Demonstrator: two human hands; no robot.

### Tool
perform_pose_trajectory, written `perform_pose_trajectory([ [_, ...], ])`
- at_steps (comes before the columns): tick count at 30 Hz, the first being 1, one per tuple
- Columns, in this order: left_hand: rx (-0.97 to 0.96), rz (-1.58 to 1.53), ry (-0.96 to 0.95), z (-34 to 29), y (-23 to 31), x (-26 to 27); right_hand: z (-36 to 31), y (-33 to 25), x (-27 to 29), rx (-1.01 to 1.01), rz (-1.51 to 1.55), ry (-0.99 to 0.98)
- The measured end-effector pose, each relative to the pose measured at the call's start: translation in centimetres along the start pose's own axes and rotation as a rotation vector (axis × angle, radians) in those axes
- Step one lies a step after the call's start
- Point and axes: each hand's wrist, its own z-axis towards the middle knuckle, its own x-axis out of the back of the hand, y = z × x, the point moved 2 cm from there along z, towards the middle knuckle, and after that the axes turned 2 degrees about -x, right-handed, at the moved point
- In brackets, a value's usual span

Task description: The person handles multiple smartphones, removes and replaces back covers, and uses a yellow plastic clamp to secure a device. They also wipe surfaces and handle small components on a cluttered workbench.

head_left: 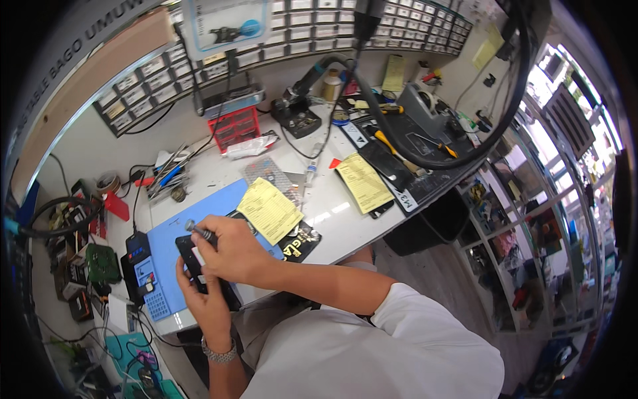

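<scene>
My left hand (209, 304) is wrapped round the side of a dark phone (186, 249), holding it tilted over the near edge of a blue work mat (171, 229). Closed above it, my right hand (234, 247) grips what looks like a small screwdriver (193, 227) with a dark shaft and a round metal end. The tool's other end is hidden behind my fingers. Just right of my hands, a yellow filled-in paper slip (271, 211) lies partly over another dark phone-like item and a black packet (302, 241).
A second yellow slip (364, 183) rests on dark phones to the right. Behind stand a red drawer box (236, 129) and a black stand (297, 118). Tweezers and tools (166, 174) lie back left. A thick black cable (438, 161) loops overhead; a black bin (428, 226) sits below the table.
</scene>
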Motion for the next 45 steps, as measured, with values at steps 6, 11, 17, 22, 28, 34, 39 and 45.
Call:
perform_pose_trajectory([
  [6, -0.22, 0.557, -0.031, 0.0, 2.2, -0.4, -0.4, -0.1, -0.6, 0.03, -0.019, 0.113],
  [11, -0.212, 0.581, -0.096, 0.3, 3.4, 0.3, -0.3, 0.0, -0.9, 0.008, 0.011, 0.165],
  [17, 0.027, -0.293, -0.248, 0.7, 2.2, 2.0, 0.8, -0.4, 0.0, 0.026, 0.294, -0.102],
  [22, 0.63, -1.328, -0.727, 0.0, 0.8, 3.0, 1.6, -1.4, 1.4, 0.226, 0.073, -0.417],
  [28, 0.605, -1.295, -0.735, -0.4, 1.4, 2.7, 1.3, -1.8, 2.0, 0.178, -0.076, -0.361],
  [34, -0.036, -0.111, -0.332, 0.2, 4.2, 4.6, 0.8, -3.8, 1.2, 0.21, -0.258, -0.3],
  [39, -0.2, 0.01, -0.159, -0.2, 5.5, 4.7, -0.4, -5.3, -0.5, 0.356, -0.338, -0.222],
  [45, -0.133, -0.037, -0.082, -0.5, 5.6, 5.3, -0.3, -5.6, 0.1, 0.244, -0.31, -0.345],
])
